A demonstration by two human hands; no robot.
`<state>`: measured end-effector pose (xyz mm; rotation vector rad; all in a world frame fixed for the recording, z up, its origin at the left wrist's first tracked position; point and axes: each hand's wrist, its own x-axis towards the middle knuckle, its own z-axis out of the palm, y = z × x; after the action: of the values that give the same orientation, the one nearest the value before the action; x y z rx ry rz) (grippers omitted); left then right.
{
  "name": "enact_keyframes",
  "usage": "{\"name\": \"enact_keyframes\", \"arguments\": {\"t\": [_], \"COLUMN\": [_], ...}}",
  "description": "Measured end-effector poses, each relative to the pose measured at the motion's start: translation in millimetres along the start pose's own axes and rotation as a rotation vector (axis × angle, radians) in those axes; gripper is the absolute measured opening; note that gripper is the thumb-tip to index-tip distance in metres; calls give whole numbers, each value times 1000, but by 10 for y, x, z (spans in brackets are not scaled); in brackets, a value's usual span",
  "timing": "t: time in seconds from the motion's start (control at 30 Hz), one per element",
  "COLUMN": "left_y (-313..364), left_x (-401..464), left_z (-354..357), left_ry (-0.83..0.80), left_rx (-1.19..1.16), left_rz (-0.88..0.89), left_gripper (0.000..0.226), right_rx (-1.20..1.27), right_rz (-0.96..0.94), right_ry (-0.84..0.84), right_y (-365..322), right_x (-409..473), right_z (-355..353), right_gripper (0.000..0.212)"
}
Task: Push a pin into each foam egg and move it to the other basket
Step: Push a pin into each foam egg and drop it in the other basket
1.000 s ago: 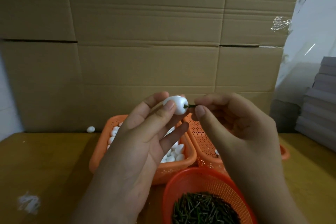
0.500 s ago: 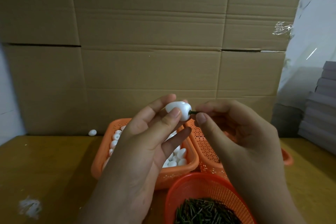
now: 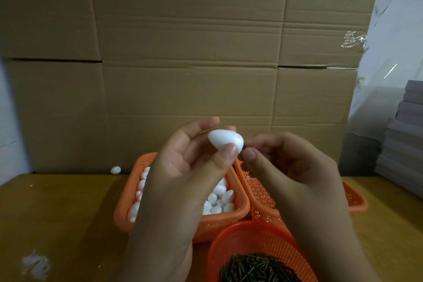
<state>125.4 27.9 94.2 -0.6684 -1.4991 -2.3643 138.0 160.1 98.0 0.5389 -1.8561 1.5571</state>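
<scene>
The pin-pushing step is in hand: the left hand [image 3: 183,167] has its grip clamped on a foam egg [image 3: 225,141], thumb below and fingers behind, held in the air above the two baskets at the middle of the tabletop [image 3: 57,213]. The right hand [image 3: 290,167] pinches at the egg's blunt end, its grip together on a pin [image 3: 243,147] that barely shows. Next, I judge, the egg should go to the right basket [image 3: 353,197], not back to the left basket [image 3: 238,210] of plain eggs. Compared with a second ago, the exposed pin shaft has nearly vanished into the foam, and the right fingertips have closed up to the egg.
</scene>
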Motion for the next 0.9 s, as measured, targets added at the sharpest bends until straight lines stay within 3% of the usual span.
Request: {"name": "enact_keyframes", "arguments": {"t": [0.23, 0.4, 0.53, 0.67, 0.9], "left_y": [-6, 5, 17, 29, 19], "left_x": [-26, 12, 44, 74, 114], "left_z": [22, -59, -74, -59, -42], "left_ry": [29, 156, 174, 163, 58], "left_rx": [94, 65, -10, -21, -366], "left_rz": [141, 151, 24, -123, -343], "left_gripper": [28, 33, 22, 33, 35], "right_rx": [300, 358, 338, 329, 371], "right_rz": [216, 236, 220, 219, 225], "right_ry": [-136, -43, 12, 2, -40], "right_y": [25, 95, 138, 148, 103], "right_x": [39, 83, 106, 116, 112], "right_z": [-31, -135, -239, -275, -282], "right_gripper": [21, 23, 30, 31, 28]}}
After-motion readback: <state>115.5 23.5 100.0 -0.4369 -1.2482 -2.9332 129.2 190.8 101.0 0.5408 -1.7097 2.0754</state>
